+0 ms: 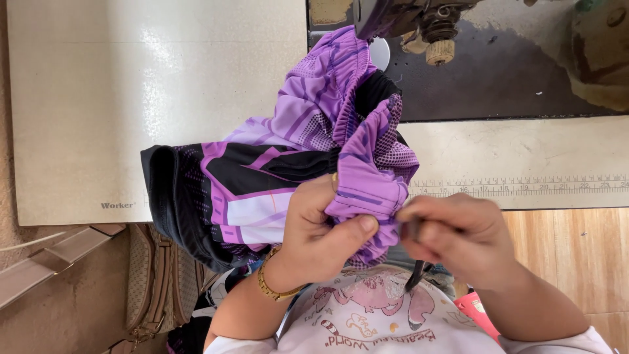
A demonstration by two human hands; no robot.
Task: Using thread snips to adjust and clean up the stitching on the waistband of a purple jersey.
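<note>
A purple, black and white patterned garment lies bunched across the sewing table's front edge. My left hand pinches its gathered purple waistband between thumb and fingers, a gold bracelet on the wrist. My right hand is closed around a small dark tool whose tip points down, right beside the waistband's edge. The hand is slightly blurred, and the tool's working end is partly hidden by my fingers.
The sewing machine's head and dark bed sit at the top right. A cream tabletop spreads left, with a printed ruler strip along its front edge. A brown bag lies on the floor at lower left.
</note>
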